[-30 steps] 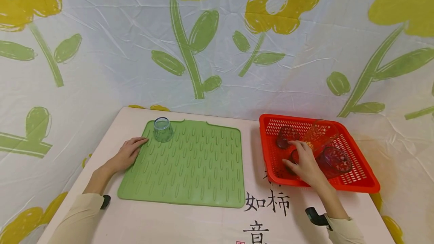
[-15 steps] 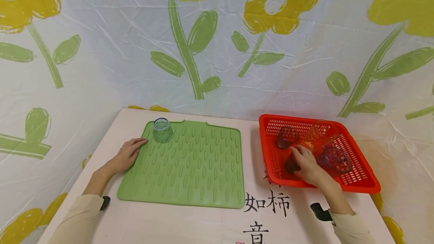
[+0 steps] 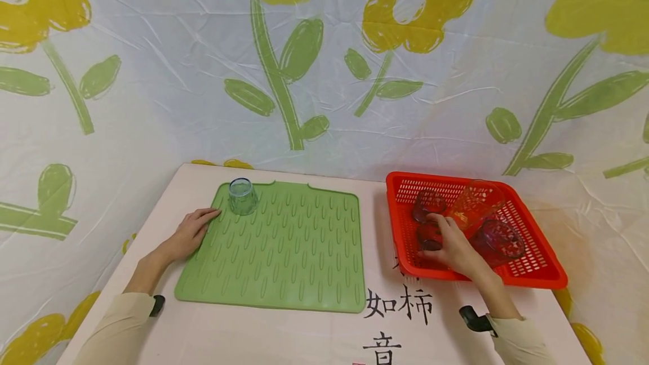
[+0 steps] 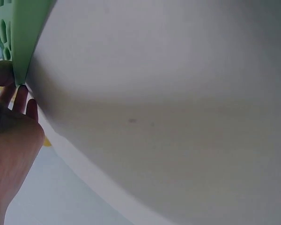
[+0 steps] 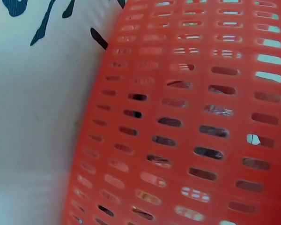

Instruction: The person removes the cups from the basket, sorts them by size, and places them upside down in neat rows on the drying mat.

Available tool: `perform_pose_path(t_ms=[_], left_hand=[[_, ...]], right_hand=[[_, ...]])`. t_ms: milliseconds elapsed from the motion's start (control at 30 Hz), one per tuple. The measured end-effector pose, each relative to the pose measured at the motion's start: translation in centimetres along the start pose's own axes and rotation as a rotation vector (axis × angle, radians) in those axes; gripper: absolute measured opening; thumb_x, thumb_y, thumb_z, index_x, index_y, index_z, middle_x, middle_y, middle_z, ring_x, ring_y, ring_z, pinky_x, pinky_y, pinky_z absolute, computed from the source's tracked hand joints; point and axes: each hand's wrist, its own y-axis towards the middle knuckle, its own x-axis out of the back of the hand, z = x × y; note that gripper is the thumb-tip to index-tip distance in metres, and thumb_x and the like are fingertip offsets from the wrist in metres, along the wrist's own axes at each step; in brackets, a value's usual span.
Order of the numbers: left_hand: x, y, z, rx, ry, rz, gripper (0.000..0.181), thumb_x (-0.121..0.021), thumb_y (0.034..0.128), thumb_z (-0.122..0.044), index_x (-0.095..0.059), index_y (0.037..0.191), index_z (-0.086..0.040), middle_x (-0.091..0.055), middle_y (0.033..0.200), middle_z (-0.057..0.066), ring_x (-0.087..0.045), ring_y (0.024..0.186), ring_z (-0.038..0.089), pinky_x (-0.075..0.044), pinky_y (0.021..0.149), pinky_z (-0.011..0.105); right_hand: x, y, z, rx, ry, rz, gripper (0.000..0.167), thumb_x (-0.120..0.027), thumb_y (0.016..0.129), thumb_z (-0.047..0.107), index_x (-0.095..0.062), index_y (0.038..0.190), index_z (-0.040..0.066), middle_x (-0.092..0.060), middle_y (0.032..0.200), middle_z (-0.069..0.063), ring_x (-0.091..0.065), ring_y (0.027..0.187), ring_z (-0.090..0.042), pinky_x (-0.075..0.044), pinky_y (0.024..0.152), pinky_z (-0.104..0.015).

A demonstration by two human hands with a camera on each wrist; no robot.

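Note:
My left hand [image 3: 189,234] rests at the left edge of the green ribbed mat [image 3: 284,246], fingers mostly straight; the left wrist view shows the hand [image 4: 11,122] touching the mat's edge [image 4: 25,37]. Upside down or upright, I cannot tell, a clear bluish glass [image 3: 243,197] stands on the mat's back left corner. Inside the red basket [image 3: 487,281], my right hand [image 3: 456,249] has thumb and fingers round a dark-looking glass [image 3: 429,234]. The right wrist view shows only the basket's slotted wall [image 5: 178,112], with that hand hidden.
Beside my right hand in the basket lie a small glass [image 3: 429,203], a larger clear tumbler [image 3: 474,204] and a purplish glass [image 3: 501,240]. The pale tabletop [image 3: 243,334] carries black characters in front of the basket. A flowered cloth [image 3: 203,123] hangs behind.
My right hand first closed in on the glass in the basket, then shifted slightly left with thumb and fingers wider apart around it. The left hand stays at the mat's edge.

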Motion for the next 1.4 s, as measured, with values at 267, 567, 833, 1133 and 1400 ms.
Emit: perform_pose_path(t_ms=[267, 567, 833, 1133, 1400], left_hand=[[0.2, 0.2, -0.1, 0.004, -0.001, 0.008, 0.039, -0.049, 0.0995, 0.015, -0.052, 0.139, 0.014, -0.047, 0.139, 0.035, -0.042, 0.124, 0.055, -0.035, 0.098, 0.068], [0.5, 0.3, -0.2, 0.026, -0.025, 0.023, 0.039, -0.049, 0.1009, 0.013, -0.052, 0.140, 0.012, -0.046, 0.141, 0.033, -0.041, 0.126, 0.055, -0.034, 0.100, 0.068], [0.6, 0.3, -0.3, 0.038, -0.077, 0.027, 0.038, -0.047, 0.1002, 0.014, -0.052, 0.138, 0.015, -0.045, 0.141, 0.036, -0.039, 0.128, 0.056, -0.032, 0.099, 0.066], [0.6, 0.8, -1.9, 0.148, -0.090, -0.006, 0.035, -0.057, 0.1008, 0.006, -0.055, 0.135, 0.015, -0.052, 0.133, 0.040, -0.049, 0.117, 0.053, -0.035, 0.091, 0.055], [0.7, 1.1, -3.7, 0.174, -0.104, -0.084, 0.035, -0.057, 0.1028, 0.002, -0.056, 0.135, 0.015, -0.059, 0.122, 0.035, -0.062, 0.100, 0.039, -0.053, 0.079, 0.048]], right_hand=[[-0.1, 0.4, 0.2, -0.126, 0.059, -0.030, 0.084, -0.095, 0.075, 0.026, -0.046, 0.133, -0.011, -0.061, 0.125, -0.034, -0.063, 0.108, -0.046, -0.052, 0.093, -0.062], [0.4, 0.9, 1.1, -0.126, 0.187, -0.081, 0.084, -0.091, 0.080, 0.035, -0.045, 0.142, 0.002, -0.060, 0.131, -0.023, -0.060, 0.117, -0.040, -0.050, 0.097, -0.058], [0.6, 2.0, 3.1, -0.168, 0.412, -0.102, 0.080, -0.088, 0.084, 0.030, -0.042, 0.147, 0.011, -0.056, 0.135, -0.016, -0.059, 0.118, -0.035, -0.053, 0.085, -0.019], [0.6, 3.6, 6.2, -0.160, 0.491, -0.145, 0.079, -0.086, 0.086, 0.029, -0.041, 0.149, 0.015, -0.054, 0.139, -0.013, -0.054, 0.124, -0.033, -0.052, 0.085, -0.018], [0.0, 4.9, 8.3, -0.099, 0.620, -0.167, 0.075, -0.084, 0.088, 0.014, -0.041, 0.148, 0.008, -0.053, 0.138, -0.019, -0.053, 0.125, -0.036, -0.054, 0.085, -0.019]])
